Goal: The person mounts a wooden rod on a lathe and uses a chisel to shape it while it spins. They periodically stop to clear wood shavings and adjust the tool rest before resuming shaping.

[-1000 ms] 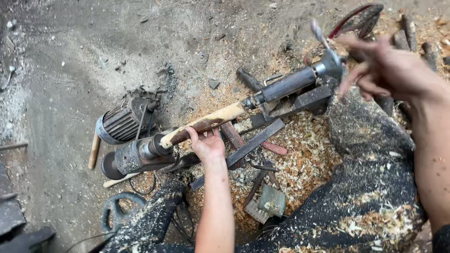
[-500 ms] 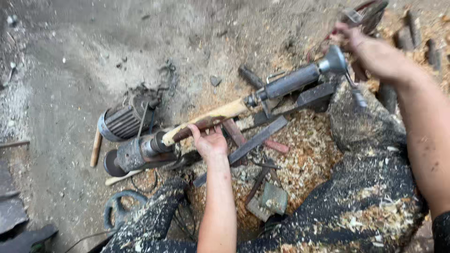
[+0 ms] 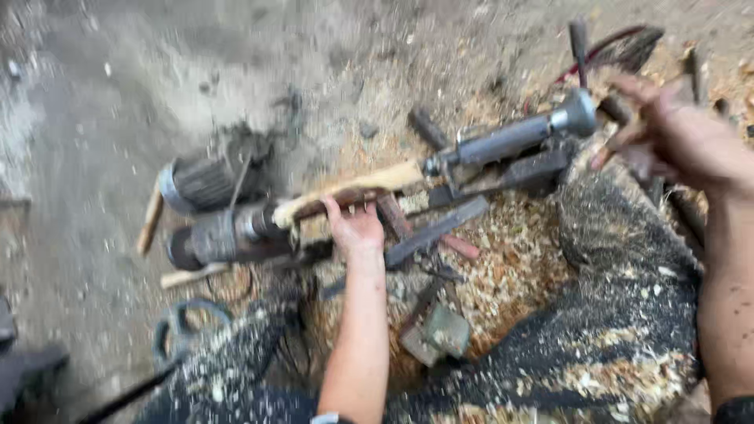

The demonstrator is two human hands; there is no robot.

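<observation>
Head view blurred; left hand (image 3: 355,228) on wood piece (image 3: 349,192), fingertips hidden.

Flat, even daylight without hard shadows; motion blur smears the whole frame.

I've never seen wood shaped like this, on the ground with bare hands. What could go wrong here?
Possible risks:
1. The left hand rests on the wood piece mounted between the motor and the metal shaft; if it spins, fingers could be caught or scraped.
2. The right hand is beside the shaft's end, among loose metal tools, and could be nicked.
3. Wood shavings hide scraps underneath.
</observation>
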